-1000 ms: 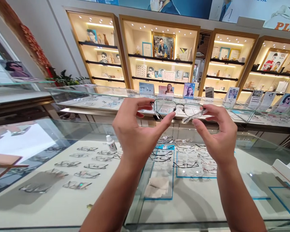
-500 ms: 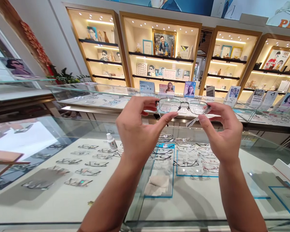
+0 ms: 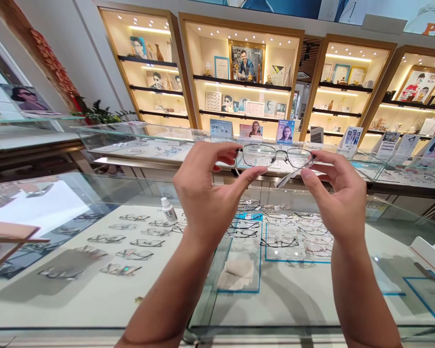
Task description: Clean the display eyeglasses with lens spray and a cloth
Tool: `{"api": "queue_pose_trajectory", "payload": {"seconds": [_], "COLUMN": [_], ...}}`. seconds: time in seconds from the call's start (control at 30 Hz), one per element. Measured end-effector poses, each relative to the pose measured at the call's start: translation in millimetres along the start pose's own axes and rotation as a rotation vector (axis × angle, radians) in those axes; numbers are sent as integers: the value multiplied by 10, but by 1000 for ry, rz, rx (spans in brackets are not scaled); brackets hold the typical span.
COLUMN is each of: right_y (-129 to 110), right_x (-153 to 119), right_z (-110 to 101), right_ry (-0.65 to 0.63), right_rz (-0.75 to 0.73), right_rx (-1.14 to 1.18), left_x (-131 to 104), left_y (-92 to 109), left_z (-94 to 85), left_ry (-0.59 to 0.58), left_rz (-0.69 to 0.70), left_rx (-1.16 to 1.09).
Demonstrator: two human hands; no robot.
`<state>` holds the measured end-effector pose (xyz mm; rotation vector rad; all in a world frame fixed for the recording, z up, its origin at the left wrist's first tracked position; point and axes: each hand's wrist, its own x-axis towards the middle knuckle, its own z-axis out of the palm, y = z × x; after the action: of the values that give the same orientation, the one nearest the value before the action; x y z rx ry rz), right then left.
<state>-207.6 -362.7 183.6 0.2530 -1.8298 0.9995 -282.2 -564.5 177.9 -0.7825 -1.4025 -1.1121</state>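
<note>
A pair of thin dark-framed eyeglasses [image 3: 279, 152] is held up in the air between my two hands, lenses facing away. My left hand [image 3: 207, 186] pinches its left end between thumb and fingers. At the other end, my right hand [image 3: 339, 193] grips near the hinge. A pale tag or wrapped temple [image 3: 287, 180] slants down by the right thumb. Below on the glass counter lie a folded beige cloth [image 3: 236, 274] and a white bottle [image 3: 168, 210]. Several more eyeglasses [image 3: 279, 242] sit in rows in the display.
A glass showcase [image 3: 159, 309] spans the space beneath my forearms. Another showcase [image 3: 155, 162] with small standing signs [image 3: 284, 131] runs behind it. Lit wall shelves [image 3: 242, 87] stand at the back. A white tray-like object [image 3: 429, 258] is at the right edge.
Both hands stay on the eyeglasses, which have turned and shifted very slightly. The camera view has moved a little.
</note>
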Motion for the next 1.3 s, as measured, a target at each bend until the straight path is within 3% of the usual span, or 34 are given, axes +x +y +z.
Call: {"api": "queue_pose_trajectory", "payload": {"seconds": [0.57, 0.83, 1.03, 1.3], "right_y": [10, 14, -1, -35], "right_x": [-5, -14, -35, -55], "right_z": [25, 43, 90, 120], "right_ry": [8, 11, 81, 135], "right_rz": [40, 16, -55, -71], "right_rx": [80, 60, 58, 95], "left_x": [-18, -50, -37, -46], "left_y": [-28, -112, -179, -273], "left_z": [25, 77, 145, 181], "left_ry": [46, 64, 89, 33], "left_rz": [86, -6, -68, -157], "left_rx": [-4, -42, -49, -115]}}
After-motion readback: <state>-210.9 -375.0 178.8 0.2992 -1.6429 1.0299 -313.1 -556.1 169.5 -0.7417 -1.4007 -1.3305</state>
